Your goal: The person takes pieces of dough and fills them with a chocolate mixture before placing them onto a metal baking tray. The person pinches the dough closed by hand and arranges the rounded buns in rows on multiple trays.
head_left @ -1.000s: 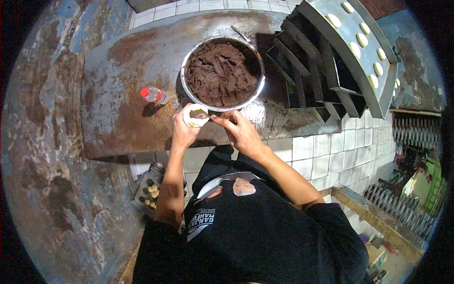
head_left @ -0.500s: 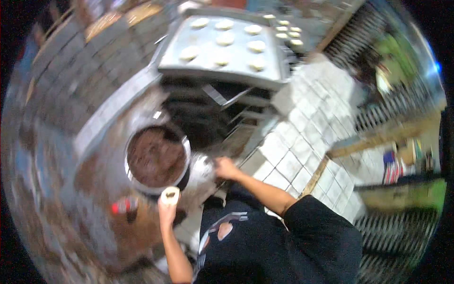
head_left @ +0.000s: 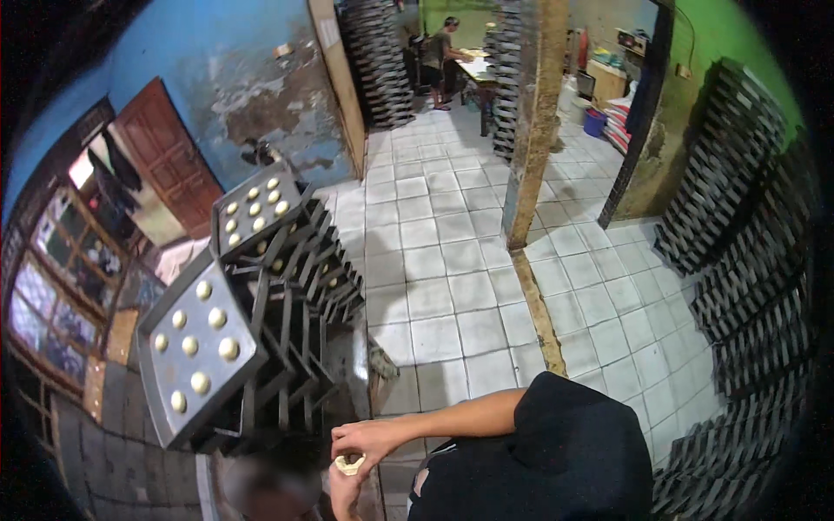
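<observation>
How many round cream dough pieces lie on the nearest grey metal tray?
8 round cream dough pieces on the near grey metal tray: one at top, two just below, three across the middle, two toward the bottom.

Counts: two hands, one left hand (head_left: pixel 342 497) and one right hand (head_left: pixel 375 436). One dough piece (head_left: pixel 349 470). One bowl (head_left: pixel 276 488), blurred. Tray stacks on the near table: two, topped by one near tray (head_left: pixel 208 359) and one far tray (head_left: pixel 245 225). Near tray dough balls (head_left: pixel 201 382): eight. Far tray dough balls (head_left: pixel 254 209): about nine, small. Back tray stacks (head_left: pixel 380 65): two, either side of one back table (head_left: pixel 476 68). Right-wall tray stacks (head_left: pixel 725 161): at least three, overlapped. One background person (head_left: pixel 442 56), one post (head_left: pixel 537 126), one brown door (head_left: pixel 167 154), one blue bucket (head_left: pixel 595 122). Sacks (head_left: pixel 618 124) were stacked, number unclear.
</observation>
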Demonstrator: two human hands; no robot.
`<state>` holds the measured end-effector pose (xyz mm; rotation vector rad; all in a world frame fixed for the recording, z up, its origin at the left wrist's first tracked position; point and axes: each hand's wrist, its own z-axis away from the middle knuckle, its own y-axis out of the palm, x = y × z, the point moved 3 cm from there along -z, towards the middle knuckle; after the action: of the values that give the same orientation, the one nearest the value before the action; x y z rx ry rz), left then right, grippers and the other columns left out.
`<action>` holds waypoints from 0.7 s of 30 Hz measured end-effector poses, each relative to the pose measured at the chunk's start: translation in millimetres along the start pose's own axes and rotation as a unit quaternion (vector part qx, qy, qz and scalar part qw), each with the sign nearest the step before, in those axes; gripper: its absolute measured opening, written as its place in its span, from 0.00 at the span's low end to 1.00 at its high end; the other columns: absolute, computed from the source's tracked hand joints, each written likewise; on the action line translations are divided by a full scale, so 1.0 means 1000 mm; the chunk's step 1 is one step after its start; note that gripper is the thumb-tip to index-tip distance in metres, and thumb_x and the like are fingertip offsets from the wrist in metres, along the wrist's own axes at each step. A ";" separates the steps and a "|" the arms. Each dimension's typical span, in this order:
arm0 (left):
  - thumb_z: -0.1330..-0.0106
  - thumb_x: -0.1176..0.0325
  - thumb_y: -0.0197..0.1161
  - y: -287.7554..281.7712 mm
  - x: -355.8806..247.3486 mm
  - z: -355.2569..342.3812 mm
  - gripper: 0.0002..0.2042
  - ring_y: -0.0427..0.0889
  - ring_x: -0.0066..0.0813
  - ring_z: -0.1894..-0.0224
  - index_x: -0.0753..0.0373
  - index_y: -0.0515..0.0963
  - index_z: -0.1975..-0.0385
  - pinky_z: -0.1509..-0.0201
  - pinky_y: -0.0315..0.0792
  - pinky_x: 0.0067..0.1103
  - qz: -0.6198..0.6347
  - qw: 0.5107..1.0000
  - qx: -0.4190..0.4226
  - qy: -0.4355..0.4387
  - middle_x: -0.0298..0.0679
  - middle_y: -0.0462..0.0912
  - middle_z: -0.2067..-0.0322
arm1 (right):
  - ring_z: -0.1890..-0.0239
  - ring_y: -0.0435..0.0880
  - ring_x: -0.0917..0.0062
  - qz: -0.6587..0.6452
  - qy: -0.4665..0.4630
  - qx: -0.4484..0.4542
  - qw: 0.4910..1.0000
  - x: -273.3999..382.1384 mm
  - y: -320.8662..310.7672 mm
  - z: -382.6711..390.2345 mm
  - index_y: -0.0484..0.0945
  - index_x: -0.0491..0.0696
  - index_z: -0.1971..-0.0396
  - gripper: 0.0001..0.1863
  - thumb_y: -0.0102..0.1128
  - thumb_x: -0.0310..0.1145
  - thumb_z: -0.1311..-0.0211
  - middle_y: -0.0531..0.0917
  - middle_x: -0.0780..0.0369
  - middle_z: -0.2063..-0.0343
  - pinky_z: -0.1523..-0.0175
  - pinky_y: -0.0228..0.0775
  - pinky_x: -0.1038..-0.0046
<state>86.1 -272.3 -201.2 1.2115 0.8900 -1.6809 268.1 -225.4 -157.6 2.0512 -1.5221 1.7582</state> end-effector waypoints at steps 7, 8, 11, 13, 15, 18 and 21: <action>0.39 0.79 0.74 0.108 -0.076 -0.069 0.28 0.84 0.26 0.54 0.66 0.71 0.39 0.51 0.80 0.23 0.110 0.990 0.062 0.070 0.37 0.82 0.55 | 0.58 0.88 0.75 -0.225 0.142 -0.112 0.957 -0.028 -0.128 0.086 0.86 0.42 0.55 0.17 0.73 0.41 0.35 0.87 0.58 0.56 0.53 0.80 0.70; 0.34 0.77 0.71 0.132 -0.092 -0.074 0.23 0.84 0.24 0.60 0.67 0.71 0.41 0.57 0.79 0.21 0.147 0.988 0.028 0.043 0.37 0.82 0.57 | 0.56 0.88 0.76 -0.203 0.143 -0.115 0.962 -0.031 -0.144 0.098 0.86 0.43 0.51 0.16 0.69 0.38 0.30 0.87 0.58 0.51 0.49 0.81 0.70; 0.27 0.66 0.64 0.156 -0.070 -0.108 0.20 0.84 0.26 0.57 0.68 0.75 0.40 0.56 0.76 0.22 0.167 0.985 -0.034 0.019 0.37 0.84 0.53 | 0.57 0.88 0.73 -0.312 0.225 -0.108 0.917 -0.013 -0.180 0.123 0.81 0.44 0.40 0.22 0.68 0.37 0.30 0.83 0.56 0.47 0.48 0.82 0.66; 0.26 0.65 0.63 0.172 -0.068 -0.119 0.18 0.84 0.25 0.58 0.68 0.75 0.42 0.58 0.76 0.22 0.195 0.979 -0.059 0.029 0.37 0.84 0.54 | 0.49 0.85 0.66 -0.200 0.157 -0.133 0.958 -0.014 -0.199 0.133 0.73 0.47 0.30 0.34 0.72 0.42 0.33 0.78 0.55 0.42 0.43 0.80 0.61; 0.25 0.64 0.61 0.190 -0.073 -0.126 0.17 0.84 0.25 0.60 0.68 0.76 0.43 0.60 0.76 0.22 0.223 0.970 -0.087 0.039 0.37 0.84 0.55 | 0.42 0.80 0.60 0.045 0.024 -0.147 0.988 -0.007 -0.211 0.140 0.69 0.49 0.28 0.43 0.77 0.49 0.40 0.74 0.54 0.40 0.39 0.76 0.58; 0.23 0.64 0.54 0.220 -0.093 -0.131 0.17 0.85 0.24 0.60 0.67 0.75 0.41 0.58 0.78 0.20 0.245 0.964 -0.089 0.056 0.37 0.84 0.54 | 0.42 0.77 0.56 0.092 -0.002 -0.086 0.992 -0.014 -0.221 0.141 0.76 0.47 0.35 0.42 0.80 0.53 0.48 0.75 0.54 0.44 0.38 0.73 0.58; 0.23 0.57 0.53 0.215 -0.090 -0.136 0.21 0.84 0.23 0.61 0.64 0.74 0.39 0.61 0.77 0.18 0.317 0.945 -0.081 -0.003 0.37 0.84 0.53 | 0.49 0.81 0.61 0.041 -0.008 -0.099 0.994 -0.020 -0.233 0.142 0.82 0.45 0.46 0.30 0.78 0.47 0.45 0.77 0.56 0.53 0.44 0.76 0.61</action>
<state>346.4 -211.1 -166.1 1.2104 0.5339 -1.0703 530.9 -175.1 -99.9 1.9388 -1.7319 1.5462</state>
